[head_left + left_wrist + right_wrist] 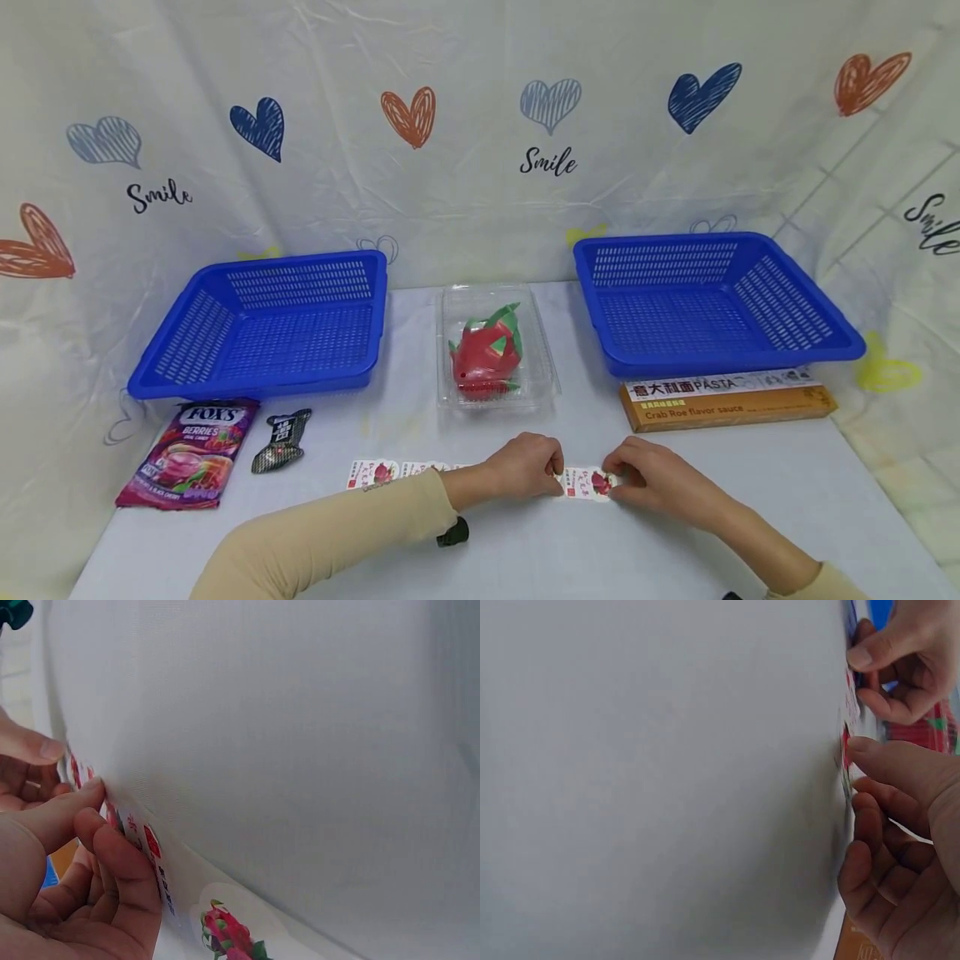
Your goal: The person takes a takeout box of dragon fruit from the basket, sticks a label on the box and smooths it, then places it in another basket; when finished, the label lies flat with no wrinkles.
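Note:
A strip of white labels [375, 472] printed with red dragon fruit pictures runs left to right near the table's front. My left hand [525, 467] pinches it between thumb and fingers near its right part; the forearm hides some of the strip. My right hand [663, 479] pinches the strip's right end, with one label [581, 482] showing between the hands. In the left wrist view, a label's dragon fruit picture [227, 930] shows beside the curled fingers. Behind the hands lies a red and green dragon fruit [483, 354] in a clear plastic clamshell box [542, 375].
Blue plastic baskets stand at the back left [300, 333] and back right [667, 321]. A pasta box [727, 408] lies before the right one. On the left are a purple candy bag [187, 458] and a small dark packet [282, 442].

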Motion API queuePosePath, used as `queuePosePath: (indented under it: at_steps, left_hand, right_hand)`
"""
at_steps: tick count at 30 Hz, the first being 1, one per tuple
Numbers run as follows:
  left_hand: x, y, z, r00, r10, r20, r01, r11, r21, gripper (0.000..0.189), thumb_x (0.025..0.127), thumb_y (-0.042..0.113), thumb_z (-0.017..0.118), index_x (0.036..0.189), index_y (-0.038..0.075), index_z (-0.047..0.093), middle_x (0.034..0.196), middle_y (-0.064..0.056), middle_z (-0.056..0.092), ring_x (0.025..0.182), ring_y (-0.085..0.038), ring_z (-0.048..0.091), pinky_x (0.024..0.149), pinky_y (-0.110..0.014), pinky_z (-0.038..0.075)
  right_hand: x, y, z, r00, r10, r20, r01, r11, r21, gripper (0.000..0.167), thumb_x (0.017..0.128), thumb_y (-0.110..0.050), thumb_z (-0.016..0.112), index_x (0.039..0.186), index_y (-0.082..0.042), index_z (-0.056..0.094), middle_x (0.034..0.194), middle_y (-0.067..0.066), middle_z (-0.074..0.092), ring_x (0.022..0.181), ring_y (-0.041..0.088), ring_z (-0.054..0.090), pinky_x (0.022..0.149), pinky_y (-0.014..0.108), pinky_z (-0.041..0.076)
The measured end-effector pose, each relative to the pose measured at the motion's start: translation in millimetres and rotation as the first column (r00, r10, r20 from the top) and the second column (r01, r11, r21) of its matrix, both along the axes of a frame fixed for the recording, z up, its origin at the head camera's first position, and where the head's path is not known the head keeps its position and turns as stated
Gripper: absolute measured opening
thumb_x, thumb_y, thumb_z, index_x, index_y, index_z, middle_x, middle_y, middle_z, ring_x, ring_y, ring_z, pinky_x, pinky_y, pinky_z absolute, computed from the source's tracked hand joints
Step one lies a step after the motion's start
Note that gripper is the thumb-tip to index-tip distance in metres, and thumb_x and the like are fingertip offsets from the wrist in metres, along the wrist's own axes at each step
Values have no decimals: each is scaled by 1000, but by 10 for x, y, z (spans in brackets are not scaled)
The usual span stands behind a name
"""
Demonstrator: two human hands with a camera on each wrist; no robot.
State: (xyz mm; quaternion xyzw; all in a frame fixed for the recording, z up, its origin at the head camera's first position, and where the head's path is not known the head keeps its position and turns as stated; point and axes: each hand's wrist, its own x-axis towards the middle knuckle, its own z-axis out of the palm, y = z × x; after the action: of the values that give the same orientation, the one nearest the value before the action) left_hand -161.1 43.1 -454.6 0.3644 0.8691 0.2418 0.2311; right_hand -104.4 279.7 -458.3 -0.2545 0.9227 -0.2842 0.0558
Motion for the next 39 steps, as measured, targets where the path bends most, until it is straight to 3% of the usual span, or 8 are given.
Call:
queuePosePath:
  at_steps: [7,15,23,36,39]
  left_hand:
    - [-26,-35,-5,999,7,38,-8,999,35,13,83,7,76,84,10,63,66,8,51,63,-3,45,61,-14,39]
    - [-28,-27,3,1000,29,-11,-29,1000,12,17,80,10,81,79,9,63,63,10,51,63,-2,46,59,-14,38]
    - [-22,-22,0,999,44,-8,-44,999,12,19,78,10,81,77,11,62,62,9,51,62,-3,45,59,-14,38]
    - [-26,-27,-4,999,41,-27,-41,999,12,18,78,10,81,79,10,63,62,10,49,62,-2,44,59,-13,37]
    - [-22,-31,-2,999,41,-34,-41,999,12,18,78,11,81,80,10,63,62,11,49,62,-1,44,59,-13,36]
  right_hand:
    - [-36,-194,-60,990,78,-116,-87,993,-80,21,83,-8,76,102,-13,70,89,-9,56,73,0,50,62,19,45]
    - [-136,-328,-94,984,159,-80,-166,982,-91,21,86,-7,73,107,-13,72,95,-6,57,74,-4,50,63,19,47]
    - [-193,-332,-94,986,164,16,-162,983,-81,19,87,-8,73,104,-16,70,93,-9,56,73,-3,49,65,19,46]
    - [-255,-348,-77,981,193,-27,-194,979,-62,15,89,-6,70,97,-18,69,91,-9,59,76,-2,51,66,21,47]
    - [-273,-362,-72,983,184,-5,-184,982,-50,13,90,-7,69,94,-19,68,90,-11,57,75,-3,49,66,21,46]
